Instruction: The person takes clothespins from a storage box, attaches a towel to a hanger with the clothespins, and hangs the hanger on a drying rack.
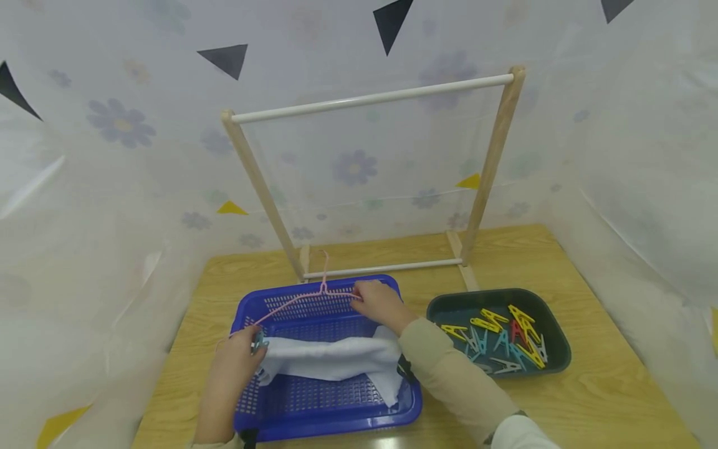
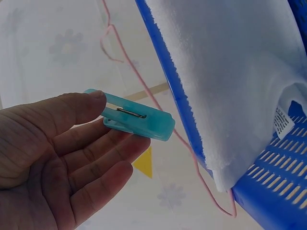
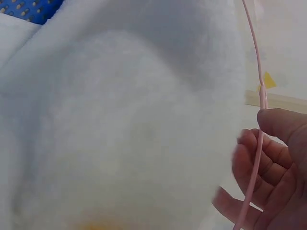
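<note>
A pink wire clothes hanger [image 1: 323, 288] is held over the blue basket [image 1: 331, 428], its hook pointing up. My right hand [image 1: 384, 305] pinches the hanger's right shoulder between thumb and fingers. White cloth [image 1: 331, 358] with a fuzzy edge hangs in a fold below the hanger's shoulders; its label [image 2: 282, 122] shows in the left wrist view. At the hanger's left end is my left hand [image 1: 232, 362]. Between its thumb and fingers it pinches a turquoise clothespin [image 2: 148, 122], whose jaws are closed beside the pink wire.
Right of the basket stands a dark green tub [image 1: 563, 340] holding several yellow, blue, grey and red clothespins [image 1: 518, 330]. Behind the basket rises a wooden drying rack [image 1: 493, 156] with a white top bar [image 1: 370, 100]. A flower-patterned sheet [image 1: 353, 206] closes in the wooden table [image 1: 606, 386].
</note>
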The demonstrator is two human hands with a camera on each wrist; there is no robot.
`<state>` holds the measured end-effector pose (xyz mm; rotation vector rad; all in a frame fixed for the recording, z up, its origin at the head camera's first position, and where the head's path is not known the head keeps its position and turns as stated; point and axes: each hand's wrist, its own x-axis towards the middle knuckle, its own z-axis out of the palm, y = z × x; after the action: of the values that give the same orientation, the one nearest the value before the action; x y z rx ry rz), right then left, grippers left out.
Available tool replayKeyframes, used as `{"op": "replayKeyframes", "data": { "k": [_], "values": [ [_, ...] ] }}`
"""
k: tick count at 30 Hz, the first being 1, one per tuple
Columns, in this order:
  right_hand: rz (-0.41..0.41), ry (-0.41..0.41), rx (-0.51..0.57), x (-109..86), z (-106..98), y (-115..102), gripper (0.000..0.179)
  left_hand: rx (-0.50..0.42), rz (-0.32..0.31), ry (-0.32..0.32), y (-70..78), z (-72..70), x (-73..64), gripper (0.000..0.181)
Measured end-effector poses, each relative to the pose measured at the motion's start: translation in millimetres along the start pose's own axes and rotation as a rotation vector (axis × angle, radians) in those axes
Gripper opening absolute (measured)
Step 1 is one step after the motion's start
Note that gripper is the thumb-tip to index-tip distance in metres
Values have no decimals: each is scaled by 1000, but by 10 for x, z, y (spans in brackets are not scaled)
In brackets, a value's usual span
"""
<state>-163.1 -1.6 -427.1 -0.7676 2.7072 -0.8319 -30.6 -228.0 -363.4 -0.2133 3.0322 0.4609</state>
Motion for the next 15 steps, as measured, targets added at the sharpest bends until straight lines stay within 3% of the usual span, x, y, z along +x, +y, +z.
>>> {"op": "replayKeyframes", "data": {
  "k": [15],
  "values": [
    [-78, 11, -94, -98, -162, -178, 12, -26, 1, -7, -1, 3, -22, 35]
  ]
}}
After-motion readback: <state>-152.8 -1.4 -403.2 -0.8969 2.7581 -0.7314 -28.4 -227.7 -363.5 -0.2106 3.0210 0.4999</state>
